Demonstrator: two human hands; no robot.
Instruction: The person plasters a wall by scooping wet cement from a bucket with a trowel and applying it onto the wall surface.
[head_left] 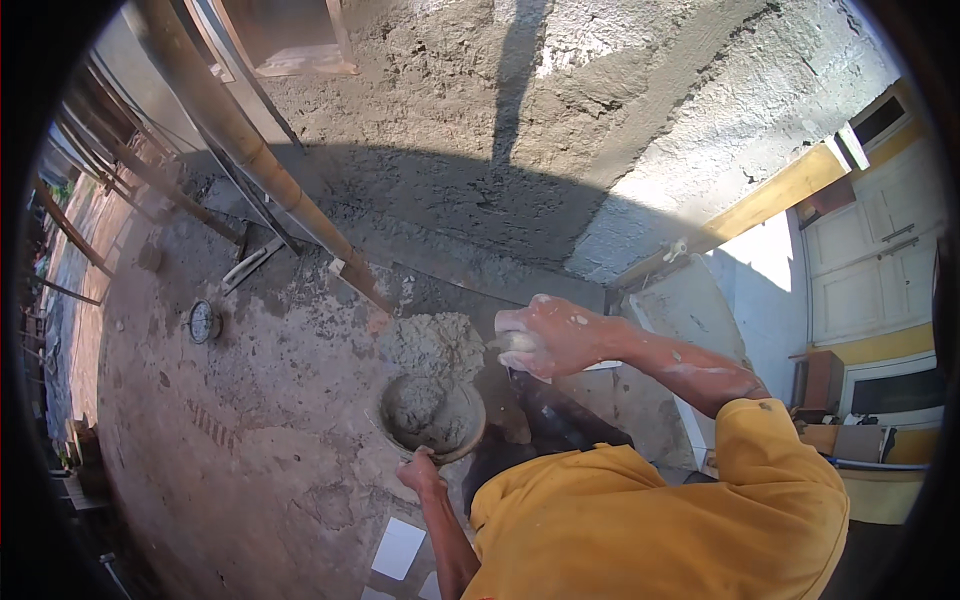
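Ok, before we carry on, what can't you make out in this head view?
In the head view:
Pale object in the right hand: mostly hidden by the fingers.
Left hand: some fingers hidden behind the bowl.
Small bucket: contents too small to identify.
Bamboo pole: upper end cut off by the top edge.

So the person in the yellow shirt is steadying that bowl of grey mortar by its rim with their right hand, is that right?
Not quite: in the head view, the left hand, not the right hand, grips the rim of the bowl of grey mortar. The shirt is indeed yellow.
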